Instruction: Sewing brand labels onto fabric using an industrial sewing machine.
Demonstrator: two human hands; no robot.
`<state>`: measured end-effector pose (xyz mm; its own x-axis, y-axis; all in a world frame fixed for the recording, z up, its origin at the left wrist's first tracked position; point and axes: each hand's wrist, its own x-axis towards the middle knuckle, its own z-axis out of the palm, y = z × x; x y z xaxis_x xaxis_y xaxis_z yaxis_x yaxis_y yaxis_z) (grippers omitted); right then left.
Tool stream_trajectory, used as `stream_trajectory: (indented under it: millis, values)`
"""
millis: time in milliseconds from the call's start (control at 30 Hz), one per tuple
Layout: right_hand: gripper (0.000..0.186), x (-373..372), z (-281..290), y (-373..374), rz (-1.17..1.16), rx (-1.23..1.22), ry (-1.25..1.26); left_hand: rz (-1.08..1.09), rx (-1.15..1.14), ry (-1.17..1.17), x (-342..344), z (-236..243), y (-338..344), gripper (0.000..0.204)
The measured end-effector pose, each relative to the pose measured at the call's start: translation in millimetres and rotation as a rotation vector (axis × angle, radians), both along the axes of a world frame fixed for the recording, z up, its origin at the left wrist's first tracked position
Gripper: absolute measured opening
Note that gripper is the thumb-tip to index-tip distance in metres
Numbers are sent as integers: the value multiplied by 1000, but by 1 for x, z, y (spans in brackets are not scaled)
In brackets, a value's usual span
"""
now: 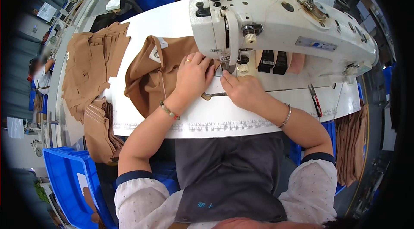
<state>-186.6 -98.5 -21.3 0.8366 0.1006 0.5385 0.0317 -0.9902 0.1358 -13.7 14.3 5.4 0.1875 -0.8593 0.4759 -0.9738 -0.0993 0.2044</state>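
A brown fabric garment piece [144, 73] with white labels lies bunched on the white table, left of the needle area of a white sewing machine [276, 24]. My left hand [194, 76] rests over its right part, fingers bent down and closed on the cloth. Close by the presser foot [227, 66] is my right hand [246, 92], with its fingers drawn together and the index finger stretched to the foot. What its fingertips hold, if anything, is too small to make out. Some cloth runs under the machine head, which hides part of it.
Stacked brown fabric pieces [88, 67] lie at the left. Red-and-black thread snips [315, 100] rest at the right, and black packs [273, 62] stand on the machine bed. A blue crate [71, 186] stands lower left. More brown pieces [351, 147] hang at the right. Another person [42, 76] sits far left.
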Motion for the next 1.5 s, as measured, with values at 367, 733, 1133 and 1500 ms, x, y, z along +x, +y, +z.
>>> stream_trajectory:
  millis: [367,733,1133,1500]
  values:
    - [24,4,20,10,170,244,-230,693,-368,402,54,77,207,41]
    - [14,95,21,74,32,634,-72,332,-519,887,83,-16,212,23]
    - [11,-56,8,107,-335,1578,-390,888,-313,393,71,-9,204,25]
    - [58,-46,39,160,47,528,142,812,-57,197,41,-12,179,51]
